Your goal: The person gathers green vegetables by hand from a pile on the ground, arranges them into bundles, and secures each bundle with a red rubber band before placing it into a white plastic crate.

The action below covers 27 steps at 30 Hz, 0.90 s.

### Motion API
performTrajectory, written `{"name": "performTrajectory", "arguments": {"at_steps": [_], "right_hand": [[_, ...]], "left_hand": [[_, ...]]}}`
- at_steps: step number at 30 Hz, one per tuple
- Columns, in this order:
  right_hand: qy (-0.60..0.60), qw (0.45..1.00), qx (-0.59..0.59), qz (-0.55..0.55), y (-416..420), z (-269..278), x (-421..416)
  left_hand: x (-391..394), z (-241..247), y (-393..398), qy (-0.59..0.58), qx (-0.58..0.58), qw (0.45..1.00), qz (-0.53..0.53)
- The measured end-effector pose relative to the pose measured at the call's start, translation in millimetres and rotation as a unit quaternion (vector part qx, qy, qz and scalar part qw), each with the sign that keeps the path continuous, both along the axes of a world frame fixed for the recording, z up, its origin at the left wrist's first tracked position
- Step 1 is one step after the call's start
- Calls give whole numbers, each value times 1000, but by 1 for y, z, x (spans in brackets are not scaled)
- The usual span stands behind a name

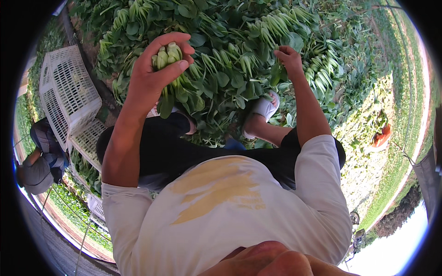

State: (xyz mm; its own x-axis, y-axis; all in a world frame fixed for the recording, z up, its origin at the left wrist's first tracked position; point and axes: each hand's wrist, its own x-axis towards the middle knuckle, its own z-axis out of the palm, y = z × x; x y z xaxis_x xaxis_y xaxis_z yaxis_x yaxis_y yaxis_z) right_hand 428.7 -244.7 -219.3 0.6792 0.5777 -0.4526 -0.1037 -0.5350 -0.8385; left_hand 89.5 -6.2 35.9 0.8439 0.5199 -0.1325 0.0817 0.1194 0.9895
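Note:
Raised on the left, my left hand (157, 65) curls around a bunch of bok choy (169, 55). The pale cut stem ends point up out of the grip, and the leaves hang below. My right hand (290, 60) is over the heap on the right, thumb and fingertips pinched on a small bok choy leaf (275, 74) that hangs down. Beneath both hands spreads a heap of bok choy (221, 70), much of it laid in rows with pale stems side by side. One such row (319, 69) lies just beyond the right hand.
White plastic crates (72, 82) are stacked on the left; a lower crate (88, 138) has greens by it. Another person (41, 165) bends beside them. My sandalled foot (264, 110) rests among the leaves. An orange object (381, 136) lies at right on leaf-strewn ground.

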Motion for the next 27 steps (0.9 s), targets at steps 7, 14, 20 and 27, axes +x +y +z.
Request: {"name": "performTrajectory", "arguments": {"at_steps": [7, 14, 20, 27], "right_hand": [[48, 944, 279, 169, 71, 212, -110], [-188, 927, 299, 125, 100, 249, -205], [-327, 878, 332, 111, 108, 244, -249], [19, 964, 262, 36, 84, 192, -195]], "left_hand": [[12, -5, -9, -54, -88, 995, -11], [-11, -6, -15, -91, -100, 991, 9], [-22, -9, -21, -139, -164, 975, 61], [-36, -19, -12, -103, -84, 984, 115]]}}
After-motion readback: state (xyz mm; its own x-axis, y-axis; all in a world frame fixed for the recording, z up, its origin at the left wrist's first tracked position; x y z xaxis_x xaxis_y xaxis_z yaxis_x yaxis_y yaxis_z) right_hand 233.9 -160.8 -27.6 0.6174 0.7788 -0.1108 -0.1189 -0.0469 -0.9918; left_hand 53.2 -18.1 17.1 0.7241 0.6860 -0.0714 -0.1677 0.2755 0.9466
